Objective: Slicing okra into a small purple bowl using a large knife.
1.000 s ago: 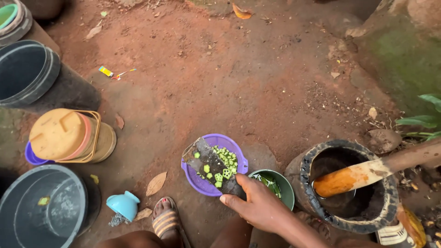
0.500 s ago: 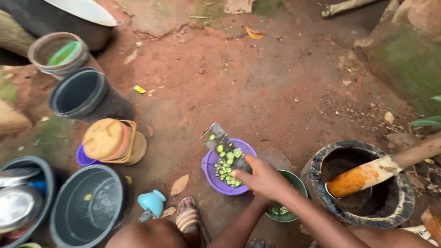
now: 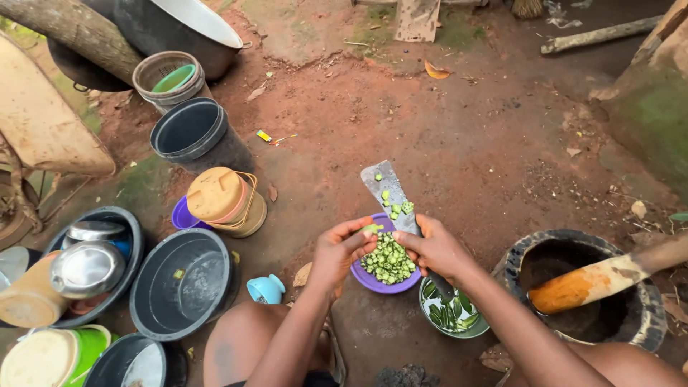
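Observation:
My right hand (image 3: 434,248) grips the handle of a broad cleaver-like knife (image 3: 388,188), its blade pointing away with a few green okra slices stuck to it. My left hand (image 3: 340,248) reaches to the blade's base, its fingers pinching a green okra piece (image 3: 372,228) over a purple plastic colander bowl (image 3: 372,279) full of chopped okra (image 3: 389,259). A green bowl (image 3: 454,316) holding whole okra pods sits just right of the colander on the red earth.
A dark mortar (image 3: 592,295) with an orange-stained wooden pestle (image 3: 600,276) stands at the right. At the left are black basins (image 3: 185,281), a yellow lidded container (image 3: 226,199), steel bowls (image 3: 87,266), a small blue cup (image 3: 266,289) and a log (image 3: 69,27).
The view has swung left and back. The knife lifted off the colander and its blade now points away. My left hand came in and pinches okra at the blade.

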